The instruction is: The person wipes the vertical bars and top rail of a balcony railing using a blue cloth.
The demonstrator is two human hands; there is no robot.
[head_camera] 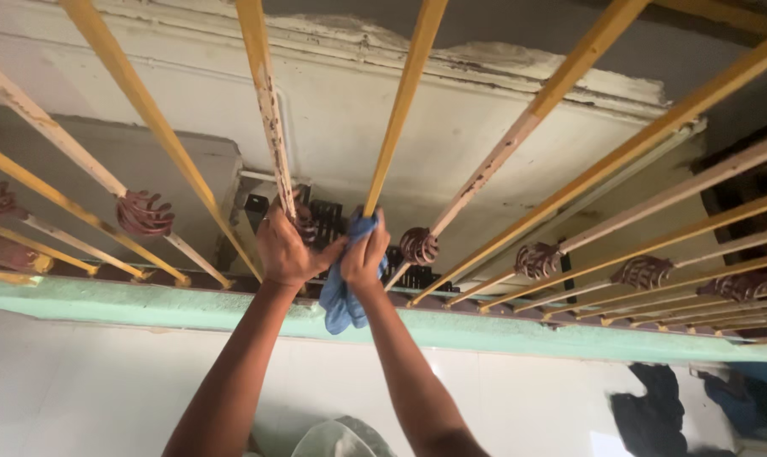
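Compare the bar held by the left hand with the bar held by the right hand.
The left hand grips the left bar bare; the right hand wraps a blue cloth around the right bar. The left bar's paint is pale, chipped and rust-spotted; the right bar's is even yellow. The left bar carries a brown scroll ornament near the grip; none shows on the right bar. Both are slim railing bars rising from the green ledge.

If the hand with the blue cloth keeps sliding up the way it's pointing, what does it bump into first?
Probably nothing soon. The right hand presses the blue cloth around a yellow bar, and the bar looks bare all the way to the top edge of the picture.
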